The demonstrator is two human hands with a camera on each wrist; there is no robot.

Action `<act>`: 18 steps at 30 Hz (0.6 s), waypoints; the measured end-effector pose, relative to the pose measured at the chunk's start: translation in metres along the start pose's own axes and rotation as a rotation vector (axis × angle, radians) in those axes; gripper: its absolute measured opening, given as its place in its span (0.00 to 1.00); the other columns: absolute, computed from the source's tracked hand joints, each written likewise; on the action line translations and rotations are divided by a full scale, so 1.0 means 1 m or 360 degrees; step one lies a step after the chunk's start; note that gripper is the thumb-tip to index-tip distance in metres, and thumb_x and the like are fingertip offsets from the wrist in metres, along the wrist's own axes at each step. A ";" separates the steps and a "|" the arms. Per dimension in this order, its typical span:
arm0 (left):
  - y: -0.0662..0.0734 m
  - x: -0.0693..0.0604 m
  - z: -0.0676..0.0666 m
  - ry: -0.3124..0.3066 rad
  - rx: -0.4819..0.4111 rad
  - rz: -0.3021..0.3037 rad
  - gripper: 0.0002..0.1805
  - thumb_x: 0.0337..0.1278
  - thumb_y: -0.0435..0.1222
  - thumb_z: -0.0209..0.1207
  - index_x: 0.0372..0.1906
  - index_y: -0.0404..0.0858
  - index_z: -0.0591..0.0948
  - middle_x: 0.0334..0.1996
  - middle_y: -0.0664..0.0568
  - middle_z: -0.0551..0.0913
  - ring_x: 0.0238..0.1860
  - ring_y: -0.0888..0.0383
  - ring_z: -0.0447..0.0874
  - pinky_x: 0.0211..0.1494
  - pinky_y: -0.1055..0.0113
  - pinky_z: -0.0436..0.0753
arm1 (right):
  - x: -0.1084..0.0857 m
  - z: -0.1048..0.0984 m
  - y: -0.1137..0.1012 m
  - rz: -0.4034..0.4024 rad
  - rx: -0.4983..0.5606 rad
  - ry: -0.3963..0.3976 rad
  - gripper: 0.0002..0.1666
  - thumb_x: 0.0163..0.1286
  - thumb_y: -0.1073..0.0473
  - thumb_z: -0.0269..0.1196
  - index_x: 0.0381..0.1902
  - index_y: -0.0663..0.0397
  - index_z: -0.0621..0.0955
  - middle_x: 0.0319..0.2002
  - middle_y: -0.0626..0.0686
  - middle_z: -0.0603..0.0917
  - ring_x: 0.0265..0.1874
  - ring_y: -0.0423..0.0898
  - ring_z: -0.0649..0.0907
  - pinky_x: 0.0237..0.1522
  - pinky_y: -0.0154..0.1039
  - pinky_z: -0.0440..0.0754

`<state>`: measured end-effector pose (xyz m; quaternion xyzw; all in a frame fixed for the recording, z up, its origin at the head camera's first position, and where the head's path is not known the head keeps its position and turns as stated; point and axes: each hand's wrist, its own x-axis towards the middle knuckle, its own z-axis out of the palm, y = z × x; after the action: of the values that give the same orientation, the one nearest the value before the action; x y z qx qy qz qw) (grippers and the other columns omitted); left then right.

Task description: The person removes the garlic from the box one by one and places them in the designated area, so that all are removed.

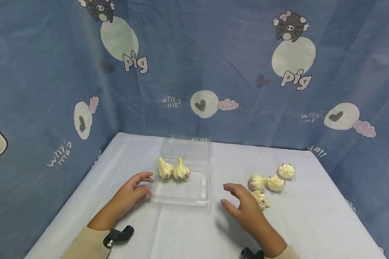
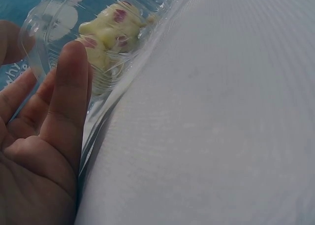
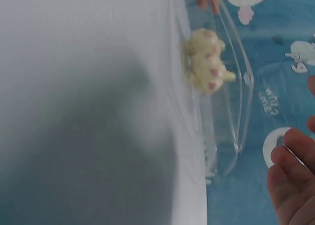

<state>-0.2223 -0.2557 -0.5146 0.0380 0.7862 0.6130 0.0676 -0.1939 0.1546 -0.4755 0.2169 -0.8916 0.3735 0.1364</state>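
Note:
A clear plastic box (image 1: pixel 194 187) lies with its lid (image 1: pixel 188 148) folded back on the white table. Two garlic bulbs (image 1: pixel 165 168) (image 1: pixel 181 170) sit side by side in its back left part. My left hand (image 1: pixel 128 196) is at the box's left side, fingers loosely bent; in the left wrist view, that hand (image 2: pixel 49 121) is close against the clear wall (image 2: pixel 37 33), and contact is hard to tell. My right hand (image 1: pixel 246 208) hovers right of the box, holding nothing; in the right wrist view its fingers (image 3: pixel 290 176) are apart from the box.
Several more garlic bulbs (image 1: pixel 275 183) form a loose group on the right of the table (image 1: pixel 311 216), one of them (image 1: pixel 260 199) just beyond my right hand. A blue patterned cloth (image 1: pixel 181 54) hangs behind and at the sides.

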 end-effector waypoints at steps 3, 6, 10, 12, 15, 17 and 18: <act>0.001 0.000 0.000 0.0010 0.0005 0.0012 0.31 0.74 0.37 0.61 0.76 0.39 0.67 0.67 0.38 0.71 0.47 0.54 0.85 0.50 0.68 0.86 | 0.004 0.006 -0.006 0.0001 0.0033 -0.0029 0.26 0.65 0.61 0.75 0.60 0.52 0.82 0.57 0.48 0.85 0.59 0.44 0.84 0.63 0.44 0.83; 0.001 -0.001 -0.001 0.0007 0.0004 0.0014 0.31 0.74 0.36 0.60 0.76 0.38 0.66 0.67 0.37 0.71 0.47 0.54 0.85 0.50 0.68 0.86 | 0.009 0.011 -0.012 0.0013 0.0059 -0.0034 0.27 0.65 0.60 0.75 0.61 0.52 0.82 0.58 0.47 0.85 0.60 0.43 0.84 0.63 0.44 0.83; 0.002 -0.002 -0.001 0.0007 -0.0006 0.0003 0.30 0.75 0.36 0.60 0.76 0.39 0.66 0.68 0.37 0.71 0.47 0.55 0.84 0.50 0.68 0.86 | 0.016 0.014 -0.021 0.0021 0.0097 -0.0049 0.28 0.66 0.58 0.74 0.63 0.49 0.81 0.58 0.45 0.84 0.60 0.43 0.84 0.63 0.43 0.82; 0.002 -0.002 -0.001 0.0008 -0.0013 -0.0007 0.30 0.75 0.36 0.60 0.76 0.39 0.66 0.68 0.37 0.70 0.48 0.54 0.84 0.51 0.68 0.86 | 0.020 0.016 -0.025 0.0026 0.0117 -0.0070 0.28 0.67 0.56 0.74 0.64 0.49 0.80 0.59 0.45 0.83 0.60 0.44 0.83 0.64 0.43 0.82; 0.002 -0.003 -0.002 0.0015 -0.0009 -0.0024 0.30 0.75 0.35 0.59 0.77 0.39 0.66 0.69 0.38 0.70 0.49 0.54 0.84 0.51 0.68 0.86 | 0.027 0.019 -0.030 0.0076 0.0179 -0.0113 0.30 0.69 0.55 0.73 0.67 0.49 0.78 0.61 0.47 0.81 0.61 0.45 0.83 0.65 0.44 0.81; 0.002 -0.004 -0.002 0.0017 -0.0009 -0.0035 0.30 0.75 0.35 0.59 0.77 0.39 0.66 0.69 0.38 0.70 0.49 0.54 0.84 0.51 0.68 0.86 | 0.032 0.021 -0.032 0.0114 0.0243 -0.0155 0.32 0.69 0.55 0.72 0.69 0.49 0.76 0.63 0.48 0.80 0.62 0.45 0.82 0.66 0.45 0.80; 0.002 -0.005 -0.002 0.0016 -0.0011 -0.0038 0.31 0.75 0.36 0.59 0.77 0.39 0.66 0.69 0.38 0.70 0.49 0.54 0.84 0.51 0.67 0.86 | 0.035 0.022 -0.033 0.0133 0.0271 -0.0177 0.33 0.70 0.55 0.72 0.70 0.49 0.75 0.64 0.48 0.79 0.63 0.46 0.82 0.67 0.45 0.80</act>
<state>-0.2182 -0.2582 -0.5118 0.0251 0.7849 0.6150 0.0711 -0.2094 0.1079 -0.4564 0.2107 -0.8711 0.4405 0.0523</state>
